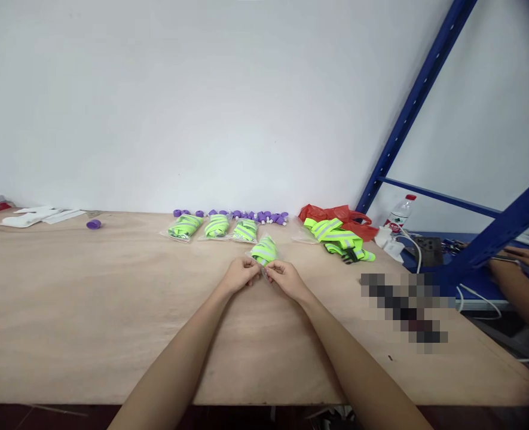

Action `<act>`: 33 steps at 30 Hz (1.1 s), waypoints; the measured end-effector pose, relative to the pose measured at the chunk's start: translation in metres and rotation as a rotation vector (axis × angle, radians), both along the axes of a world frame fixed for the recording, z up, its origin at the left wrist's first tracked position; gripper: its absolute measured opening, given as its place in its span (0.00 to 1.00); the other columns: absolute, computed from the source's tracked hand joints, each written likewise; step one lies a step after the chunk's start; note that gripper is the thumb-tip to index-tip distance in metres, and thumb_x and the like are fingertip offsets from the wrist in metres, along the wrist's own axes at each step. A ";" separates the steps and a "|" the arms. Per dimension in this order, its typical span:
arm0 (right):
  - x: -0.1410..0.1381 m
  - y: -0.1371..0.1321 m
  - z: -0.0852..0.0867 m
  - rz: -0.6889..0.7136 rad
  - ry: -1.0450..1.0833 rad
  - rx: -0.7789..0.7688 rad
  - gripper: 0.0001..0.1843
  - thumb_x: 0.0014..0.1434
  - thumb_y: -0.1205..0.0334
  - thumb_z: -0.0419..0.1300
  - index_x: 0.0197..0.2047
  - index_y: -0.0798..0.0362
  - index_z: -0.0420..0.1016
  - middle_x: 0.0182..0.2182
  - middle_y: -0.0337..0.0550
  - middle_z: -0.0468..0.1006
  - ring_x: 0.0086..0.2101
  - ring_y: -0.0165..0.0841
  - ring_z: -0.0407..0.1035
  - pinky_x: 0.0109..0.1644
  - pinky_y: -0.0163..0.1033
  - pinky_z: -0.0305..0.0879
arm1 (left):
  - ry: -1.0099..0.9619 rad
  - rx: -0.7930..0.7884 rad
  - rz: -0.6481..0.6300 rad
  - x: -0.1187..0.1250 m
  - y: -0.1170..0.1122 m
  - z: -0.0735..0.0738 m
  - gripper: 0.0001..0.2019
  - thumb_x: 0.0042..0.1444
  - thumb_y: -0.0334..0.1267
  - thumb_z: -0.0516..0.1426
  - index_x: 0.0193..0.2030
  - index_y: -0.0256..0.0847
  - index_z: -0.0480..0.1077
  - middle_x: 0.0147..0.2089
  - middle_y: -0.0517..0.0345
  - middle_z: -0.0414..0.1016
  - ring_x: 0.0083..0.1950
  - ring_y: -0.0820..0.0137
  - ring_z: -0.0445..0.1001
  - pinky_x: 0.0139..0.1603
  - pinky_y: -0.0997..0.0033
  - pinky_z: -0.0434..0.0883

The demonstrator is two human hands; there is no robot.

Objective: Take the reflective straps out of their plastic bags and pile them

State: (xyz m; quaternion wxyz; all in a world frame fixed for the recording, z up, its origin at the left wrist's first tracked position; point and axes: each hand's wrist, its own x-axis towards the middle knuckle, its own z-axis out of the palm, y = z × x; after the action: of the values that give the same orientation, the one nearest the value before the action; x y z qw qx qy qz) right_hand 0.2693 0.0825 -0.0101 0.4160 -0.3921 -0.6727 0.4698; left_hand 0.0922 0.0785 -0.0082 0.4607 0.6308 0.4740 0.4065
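Both my hands pinch the near edge of a clear plastic bag point(264, 251) with a rolled yellow-green reflective strap inside. My left hand point(242, 275) is closed on the bag's left part of that edge. On the right part, my right hand point(286, 278) has thumb and fingers pressed together. Behind it stand three similar filled bags, one on the left point(185, 227), one in the middle point(216, 227) and one closest to mine point(245, 230). Loose reflective straps point(340, 234) with a black buckle lie to the right.
Small purple pieces point(250, 215) line the wall; a single purple piece point(94, 224) lies left, near white sheets point(35, 216). A red plastic bag point(336, 214), a bottle point(400, 214) and a blue rack frame point(407, 107) stand right. Another person's arm point(519, 286) is at far right.
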 end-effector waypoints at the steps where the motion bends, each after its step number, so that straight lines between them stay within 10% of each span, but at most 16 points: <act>1: -0.001 0.000 -0.001 0.000 -0.014 0.009 0.17 0.53 0.47 0.62 0.28 0.54 0.73 0.22 0.36 0.71 0.24 0.29 0.64 0.29 0.34 0.59 | 0.002 -0.004 -0.014 0.000 0.000 0.000 0.12 0.53 0.41 0.55 0.24 0.35 0.69 0.20 0.61 0.69 0.16 0.80 0.61 0.18 0.79 0.56; 17: -0.007 -0.003 -0.002 -0.260 -0.193 0.410 0.04 0.55 0.61 0.55 0.29 0.50 0.68 0.39 0.46 0.74 0.41 0.37 0.69 0.41 0.38 0.68 | -0.056 -0.046 -0.145 -0.003 -0.001 0.000 0.11 0.49 0.41 0.56 0.25 0.34 0.71 0.29 0.52 0.76 0.26 0.73 0.71 0.26 0.74 0.72; 27: 0.001 -0.002 0.007 -0.576 0.037 0.209 0.13 0.61 0.47 0.50 0.38 0.47 0.61 0.40 0.49 0.79 0.41 0.39 0.73 0.45 0.42 0.69 | -0.174 -0.056 -0.125 -0.001 -0.001 -0.004 0.25 0.57 0.59 0.56 0.32 0.33 0.72 0.35 0.47 0.77 0.35 0.66 0.77 0.30 0.73 0.74; 33: 0.001 0.012 0.006 -0.513 0.618 -0.118 0.16 0.53 0.47 0.57 0.38 0.47 0.57 0.38 0.43 0.77 0.37 0.39 0.74 0.35 0.43 0.72 | -0.453 0.139 0.275 0.000 0.009 -0.004 0.35 0.48 0.49 0.68 0.59 0.43 0.61 0.66 0.43 0.64 0.64 0.59 0.68 0.54 0.66 0.73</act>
State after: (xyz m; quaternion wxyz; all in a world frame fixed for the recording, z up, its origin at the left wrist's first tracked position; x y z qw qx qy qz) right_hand 0.2702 0.0942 -0.0040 0.6793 -0.4106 -0.3682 0.4842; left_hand 0.0927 0.0875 -0.0124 0.4508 0.4836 0.4112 0.6276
